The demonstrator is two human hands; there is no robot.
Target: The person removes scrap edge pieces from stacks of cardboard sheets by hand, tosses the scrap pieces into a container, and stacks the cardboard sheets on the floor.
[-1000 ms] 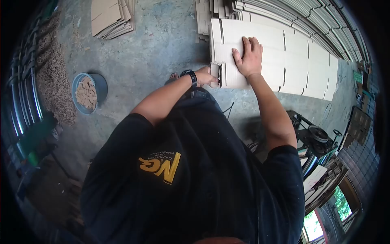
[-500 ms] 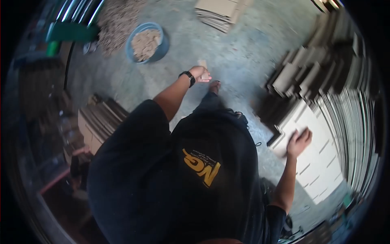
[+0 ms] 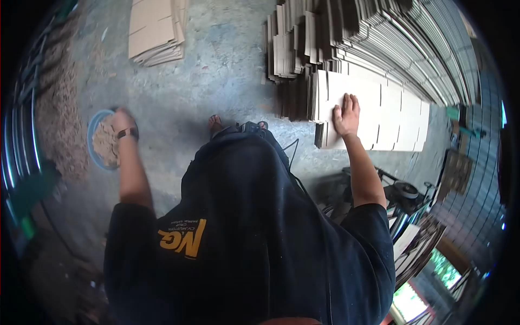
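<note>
"Your right hand (image 3: 348,116)?"
"Flat, thumb spread from my fingers, cardboard stack (image 3: 387,122) directly beneath them."
"And your left hand (image 3: 124,120)?"
"Blurred; I can't tell its fingers' grip. Bucket (image 3: 90,135) and scraps (image 3: 104,143) show beneath them."

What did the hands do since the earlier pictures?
The left hand moved left, away from the cardboard stack, carrying a small cardboard piece, and is now at the blue bucket. I can't tell whether it let go. The right hand still rests on the cardboard stack.
</note>
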